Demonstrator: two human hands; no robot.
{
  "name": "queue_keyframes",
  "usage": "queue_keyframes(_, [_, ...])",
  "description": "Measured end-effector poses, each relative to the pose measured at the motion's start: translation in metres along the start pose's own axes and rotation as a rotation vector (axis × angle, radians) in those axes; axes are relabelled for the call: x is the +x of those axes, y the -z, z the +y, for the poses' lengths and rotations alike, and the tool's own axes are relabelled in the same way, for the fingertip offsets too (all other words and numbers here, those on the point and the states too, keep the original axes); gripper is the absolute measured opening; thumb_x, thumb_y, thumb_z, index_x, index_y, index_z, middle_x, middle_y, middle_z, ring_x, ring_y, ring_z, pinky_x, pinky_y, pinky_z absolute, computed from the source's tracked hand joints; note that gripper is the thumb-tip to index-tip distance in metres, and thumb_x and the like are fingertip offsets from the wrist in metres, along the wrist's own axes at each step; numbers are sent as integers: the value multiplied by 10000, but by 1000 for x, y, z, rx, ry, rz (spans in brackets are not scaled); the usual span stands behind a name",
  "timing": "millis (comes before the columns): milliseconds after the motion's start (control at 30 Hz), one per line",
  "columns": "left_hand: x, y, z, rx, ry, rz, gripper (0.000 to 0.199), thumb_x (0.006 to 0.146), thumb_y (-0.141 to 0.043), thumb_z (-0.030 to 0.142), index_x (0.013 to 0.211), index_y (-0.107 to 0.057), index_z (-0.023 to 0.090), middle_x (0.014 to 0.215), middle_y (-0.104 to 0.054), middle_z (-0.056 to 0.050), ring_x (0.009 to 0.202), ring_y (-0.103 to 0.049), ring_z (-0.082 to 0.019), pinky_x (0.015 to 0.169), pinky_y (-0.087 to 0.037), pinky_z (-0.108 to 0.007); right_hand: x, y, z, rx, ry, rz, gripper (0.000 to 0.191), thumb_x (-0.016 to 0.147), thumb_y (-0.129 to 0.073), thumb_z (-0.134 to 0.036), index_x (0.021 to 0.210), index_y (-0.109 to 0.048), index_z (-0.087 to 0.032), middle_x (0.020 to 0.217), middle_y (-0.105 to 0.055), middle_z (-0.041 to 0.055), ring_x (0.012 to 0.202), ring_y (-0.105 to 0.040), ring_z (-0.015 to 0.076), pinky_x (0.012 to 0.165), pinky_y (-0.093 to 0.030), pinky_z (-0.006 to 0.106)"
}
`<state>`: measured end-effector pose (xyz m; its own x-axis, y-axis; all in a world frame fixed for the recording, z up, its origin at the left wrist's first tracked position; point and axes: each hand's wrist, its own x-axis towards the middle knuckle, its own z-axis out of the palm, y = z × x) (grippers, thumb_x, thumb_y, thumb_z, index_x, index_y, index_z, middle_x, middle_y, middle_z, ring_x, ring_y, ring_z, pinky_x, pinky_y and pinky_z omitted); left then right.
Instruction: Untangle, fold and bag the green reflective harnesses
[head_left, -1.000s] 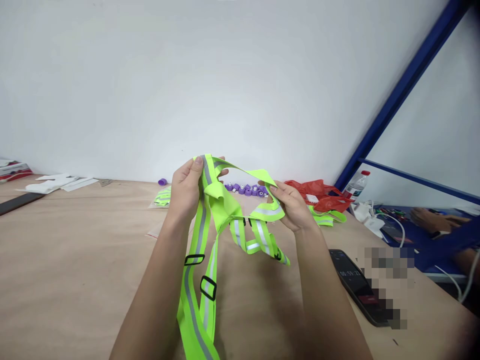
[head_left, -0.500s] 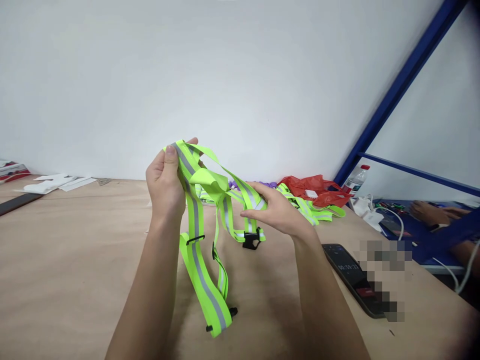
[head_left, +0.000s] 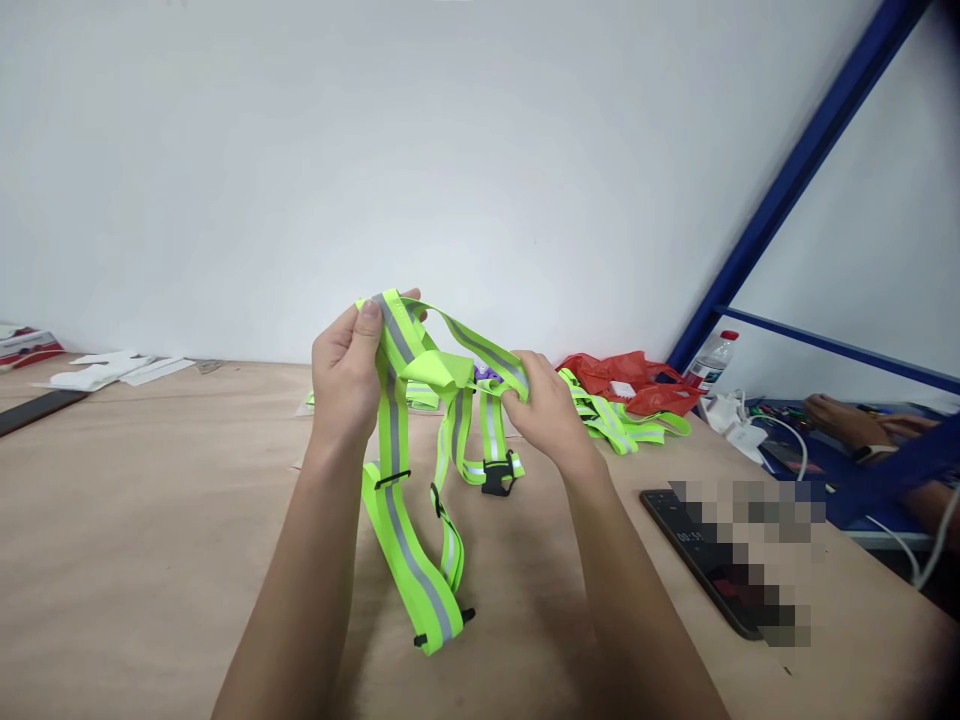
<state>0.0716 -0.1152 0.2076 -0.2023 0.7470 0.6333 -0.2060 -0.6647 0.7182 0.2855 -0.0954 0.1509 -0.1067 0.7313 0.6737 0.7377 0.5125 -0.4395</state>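
Note:
A neon-yellow reflective vest [head_left: 409,560] made of elastic straps with grey bands hangs in the air between my hands. My left hand [head_left: 349,370] is closed on its upper left straps, thumb in front. Around another strap at the upper right, my right hand [head_left: 551,405] has its fingers wrapped. Below that hand dangles a black buckle [head_left: 497,477]. A black slider [head_left: 392,480] sits on the left strap, and the lowest loop hangs just over the table. Behind, more reflective straps [head_left: 619,425] lie in a heap.
On the brown-covered table [head_left: 150,540] lie a phone [head_left: 697,550], white paper scraps [head_left: 97,370] and a red plastic bag [head_left: 630,375]. A bottle [head_left: 712,360] stands by a blue metal frame [head_left: 795,190]. Another person's hands [head_left: 847,420] are at the far right.
My left hand has shifted slightly right with the vest. My right hand has gone from a loose, extended-finger hold to a wrapped grip on the strap, pulling it taut.

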Motion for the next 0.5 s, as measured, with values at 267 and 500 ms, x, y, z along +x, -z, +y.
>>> queue_keyframes(267, [4, 6, -4, 33, -17, 35, 386, 867, -650, 570, 949, -761, 210, 995, -768, -67, 910, -710, -214, 672, -573, -278, 5, -10, 18, 723, -381, -13, 330, 824, -512, -324, 1064, -709, -212, 1001, -727, 41, 944, -658, 226, 833, -566, 380])
queue_keyframes(500, [2, 4, -3, -7, 38, -3, 379, 883, -647, 545, 972, -762, 195, 944, -771, -84, 758, -714, -185, 607, -561, -275, 8, -12, 18, 1350, -538, -142, 267, 799, -575, -381, 878, -722, -173, 900, -757, 78, 928, -696, 258, 853, -562, 427])
